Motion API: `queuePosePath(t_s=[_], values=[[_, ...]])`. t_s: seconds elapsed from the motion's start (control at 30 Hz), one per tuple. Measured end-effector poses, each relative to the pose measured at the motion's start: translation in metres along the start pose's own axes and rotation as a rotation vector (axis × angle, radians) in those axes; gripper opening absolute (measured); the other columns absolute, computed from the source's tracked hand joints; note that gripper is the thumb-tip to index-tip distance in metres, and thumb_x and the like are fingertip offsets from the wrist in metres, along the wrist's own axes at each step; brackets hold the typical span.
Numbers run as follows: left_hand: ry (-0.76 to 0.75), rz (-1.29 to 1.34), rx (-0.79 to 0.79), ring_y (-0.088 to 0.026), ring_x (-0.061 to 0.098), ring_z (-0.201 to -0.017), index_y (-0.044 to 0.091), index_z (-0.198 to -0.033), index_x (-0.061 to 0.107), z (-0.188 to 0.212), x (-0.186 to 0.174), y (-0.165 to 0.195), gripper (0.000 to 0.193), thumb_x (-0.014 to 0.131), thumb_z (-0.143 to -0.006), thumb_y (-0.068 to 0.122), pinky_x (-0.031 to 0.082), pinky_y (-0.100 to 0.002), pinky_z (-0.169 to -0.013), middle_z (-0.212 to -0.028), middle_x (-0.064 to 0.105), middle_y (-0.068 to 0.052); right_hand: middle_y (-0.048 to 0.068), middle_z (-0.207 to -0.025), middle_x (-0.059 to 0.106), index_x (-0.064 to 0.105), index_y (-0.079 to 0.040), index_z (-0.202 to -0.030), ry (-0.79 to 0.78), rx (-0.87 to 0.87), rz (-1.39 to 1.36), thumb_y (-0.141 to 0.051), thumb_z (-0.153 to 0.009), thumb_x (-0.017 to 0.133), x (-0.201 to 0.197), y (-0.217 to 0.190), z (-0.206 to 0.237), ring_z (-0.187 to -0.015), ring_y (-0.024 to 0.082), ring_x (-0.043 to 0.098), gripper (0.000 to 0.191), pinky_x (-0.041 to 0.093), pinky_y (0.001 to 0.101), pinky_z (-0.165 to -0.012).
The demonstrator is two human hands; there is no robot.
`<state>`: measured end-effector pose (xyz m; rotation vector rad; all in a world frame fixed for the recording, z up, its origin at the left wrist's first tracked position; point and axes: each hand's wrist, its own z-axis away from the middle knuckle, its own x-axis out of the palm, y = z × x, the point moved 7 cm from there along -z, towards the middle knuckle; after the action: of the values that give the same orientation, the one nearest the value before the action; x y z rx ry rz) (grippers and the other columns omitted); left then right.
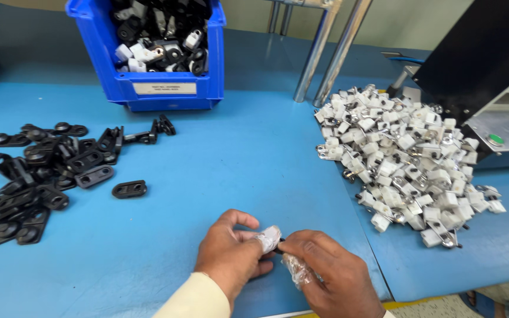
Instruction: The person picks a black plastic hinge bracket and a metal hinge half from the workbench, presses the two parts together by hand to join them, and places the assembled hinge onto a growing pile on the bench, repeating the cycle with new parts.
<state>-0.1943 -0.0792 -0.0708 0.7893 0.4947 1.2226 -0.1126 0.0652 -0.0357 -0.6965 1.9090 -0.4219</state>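
Head view: both hands are meeting at the near edge of the blue table (254,165), well in front of the blue bin (148,88). Left hand (231,253) is curling nearly closed, thumb and forefinger pinching toward the right; a fingertip wrapped in clear tape (268,238) is pressing at the junction. Right hand (331,277) is also curling tight, taped fingertip (297,271) tucked under. A small dark part (280,244) is showing between the two hands, mostly hidden, so I cannot tell its exact shape or which hand is bearing it; it is looking like both are pinching it. Relative to the bin: black flat links (36,176) are lying in a loose pile to the front-left of it, one stray link (129,189) sitting apart, nearer the hands. White clips (407,165) with metal bits are heaping to the front-right of the bin, beside a black machine (490,76). Two metal poles (325,53) are standing just right of the bin. The bin itself is holding mixed black-and-white assemblies. Handling judgement: the part is looking light, rigid moulded plastic, not fragile but small and easy to fumble; the smooth surface is probably slipping a bit against tape. Best grip is likely a fingertip pinch on the flat faces, keeping the holes and mating ends clear. The metal bits on the clips are probably edgy, which would explain the taped fingers.
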Motion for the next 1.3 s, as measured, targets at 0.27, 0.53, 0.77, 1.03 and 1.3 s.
queuePosePath(t_s=[0.27, 0.53, 0.77, 1.03, 1.3], values=[[0.094, -0.253, 0.215, -0.01, 0.076, -0.087, 0.009, -0.101, 0.077, -0.01, 0.006, -0.008, 0.019, 0.074, -0.084, 0.001, 0.061, -0.026, -0.079, -0.094, 0.08, -0.002, 0.009, -0.094, 0.08, 0.074, -0.017, -0.125, 0.229, 0.689, 0.26, -0.017, -0.088, 0.071, -0.079, 0.085, 0.003, -0.08, 0.021, 0.076, 0.038, 0.062, 0.0354, -0.072], [0.329, -0.621, 0.45, -0.016, 0.071, -0.095, 0.019, -0.094, 0.084, -0.003, 0.076, 0.006, 0.01, 0.081, -0.086, 0.015, 0.059, -0.034, -0.08, -0.102, 0.071, 0.003, 0.017, -0.119, 0.069, 0.078, -0.018, -0.119, 0.163, 0.662, 0.816, -0.029, -0.083, 0.08, -0.161, 0.183, -0.053, -0.104, 0.037, 0.067, 0.039, 0.055, 0.0493, -0.088], [0.262, -0.722, 0.206, -0.014, 0.073, -0.087, 0.017, -0.11, 0.071, -0.005, 0.097, 0.012, 0.021, 0.076, -0.089, 0.017, 0.06, -0.031, -0.079, -0.095, 0.074, -0.001, 0.004, -0.11, 0.076, 0.071, -0.024, -0.125, 0.127, 0.758, 0.714, -0.03, -0.079, 0.082, -0.174, 0.194, -0.052, -0.101, 0.029, 0.07, 0.048, 0.053, 0.0471, -0.091], [0.275, -0.31, 0.052, -0.015, 0.077, -0.072, 0.005, -0.095, 0.075, -0.003, 0.106, 0.016, 0.005, 0.071, -0.093, 0.003, 0.063, -0.029, -0.06, -0.081, 0.076, -0.006, 0.003, -0.085, 0.078, 0.077, -0.016, -0.106, 0.162, 0.554, 0.138, -0.025, -0.077, 0.084, -0.151, 0.156, -0.045, -0.073, 0.011, 0.073, 0.031, 0.058, 0.0286, -0.063], [0.278, -0.303, 0.142, -0.014, 0.078, -0.067, 0.003, -0.095, 0.072, -0.01, 0.107, 0.022, 0.009, 0.07, -0.087, -0.001, 0.063, -0.028, -0.056, -0.082, 0.077, -0.007, 0.007, -0.103, 0.079, 0.076, -0.017, -0.117, -0.018, 0.276, 0.159, -0.009, -0.075, 0.077, -0.096, 0.11, -0.026, -0.08, 0.02, 0.075, 0.043, 0.06, 0.0332, -0.067]])
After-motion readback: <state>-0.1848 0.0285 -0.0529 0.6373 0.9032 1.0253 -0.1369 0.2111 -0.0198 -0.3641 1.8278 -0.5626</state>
